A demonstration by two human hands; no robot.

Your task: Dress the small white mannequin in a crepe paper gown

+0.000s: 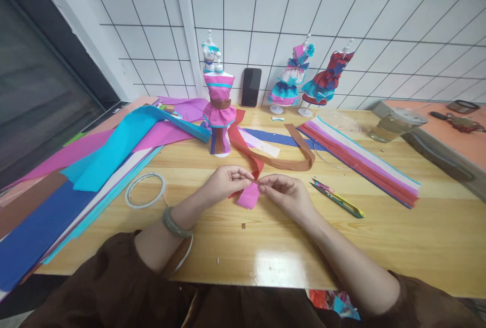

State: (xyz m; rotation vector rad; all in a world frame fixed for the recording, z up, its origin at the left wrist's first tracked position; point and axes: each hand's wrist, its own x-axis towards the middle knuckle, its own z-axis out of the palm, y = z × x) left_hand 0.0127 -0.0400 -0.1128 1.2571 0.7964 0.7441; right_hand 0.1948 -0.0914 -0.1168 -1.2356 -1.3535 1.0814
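A thin, narrow brown strip is stretched between my two hands above the wooden table. My left hand pinches its left end, and my right hand pinches the right one. Directly beneath is a small pink crepe-paper piece; whether it touches the strip I cannot tell. Behind my fingers a red paper strip trails down from a small dress form in a pink dress with a brown waistband. A long brown paper strip curls to the right of it.
Colored paper sheets lie left, near a tape roll. Yellow-green thread snips sit right of my hand, below a stack of folded paper. Dressed forms and a phone stand by the tiled wall. A lidded cup is far right.
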